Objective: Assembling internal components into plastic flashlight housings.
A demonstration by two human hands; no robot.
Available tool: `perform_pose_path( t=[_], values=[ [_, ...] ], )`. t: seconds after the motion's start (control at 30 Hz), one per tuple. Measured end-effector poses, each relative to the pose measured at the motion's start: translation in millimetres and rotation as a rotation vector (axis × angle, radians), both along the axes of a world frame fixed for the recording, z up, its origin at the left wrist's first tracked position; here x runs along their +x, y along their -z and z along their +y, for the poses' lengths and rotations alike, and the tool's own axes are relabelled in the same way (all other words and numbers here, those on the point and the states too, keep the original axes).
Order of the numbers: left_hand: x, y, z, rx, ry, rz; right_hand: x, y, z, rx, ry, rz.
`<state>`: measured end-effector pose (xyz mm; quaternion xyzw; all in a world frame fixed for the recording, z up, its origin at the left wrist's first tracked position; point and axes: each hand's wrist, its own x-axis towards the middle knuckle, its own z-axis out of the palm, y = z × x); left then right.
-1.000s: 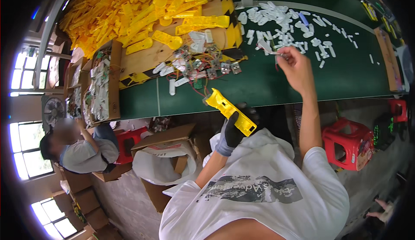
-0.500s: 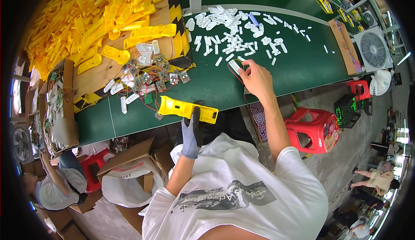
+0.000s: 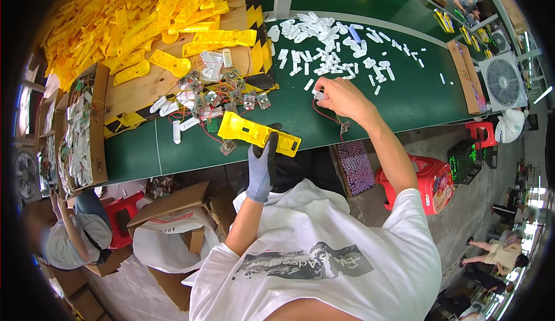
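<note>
My left hand (image 3: 263, 165), in a grey and black glove, grips a long yellow plastic shell (image 3: 245, 131) just above the near edge of the green table (image 3: 219, 169). The shell is tilted, with its hollow side showing. My bare right hand (image 3: 342, 98) pinches a small white plastic part (image 3: 319, 95), largely covered by the fingers. Red wires run down from it to a small square board (image 3: 344, 127) hanging near the table edge. Left of the right hand lies a tangle of wired boards (image 3: 231, 97) with white pieces.
Yellow shells (image 3: 133, 23) are heaped on a wooden board at the far left. White plastic pieces (image 3: 329, 61) are scattered beyond my right hand. A cardboard box of parts (image 3: 84, 130) stands left, a red stool (image 3: 425, 185) right. Another person (image 3: 78, 234) sits at lower left.
The view has shifted, moving the scene right and slightly down. My right fingers now cover more of the white part, and its dangling board shows. The yellow shell is tipped more steeply.
</note>
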<state>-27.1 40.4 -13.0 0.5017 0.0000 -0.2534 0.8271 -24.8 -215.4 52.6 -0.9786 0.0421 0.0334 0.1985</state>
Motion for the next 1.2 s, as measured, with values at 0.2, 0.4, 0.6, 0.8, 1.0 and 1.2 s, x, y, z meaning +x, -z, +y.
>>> perform_pose_path(
  t=[0.2,0.4,0.6,0.8,1.0,1.2],
  values=[
    [3.0,-4.5,0.6,-0.006,-0.001,0.009,-9.2,-20.9,27.3,-0.500,-0.208,0.235],
    [14.2,-13.8,-1.7,-0.077,-0.038,0.122,-16.3,-1.4,45.2,-0.610,-0.352,-0.134],
    [20.1,17.4,-7.0,-0.058,-0.327,-0.036,-12.8,0.9,75.4,-0.631,-0.487,-0.352],
    [28.9,28.4,-6.4,0.063,-0.603,-0.165,-43.0,-7.8,99.2,0.628,-0.107,-0.972],
    [11.8,-5.9,-0.1,0.206,-0.419,-0.449,-39.0,11.6,129.8,0.973,0.276,-0.845],
    [13.5,-13.3,-4.3,0.052,-0.444,-0.477,-43.9,13.3,140.6,0.913,0.299,-0.930]
  ],
)
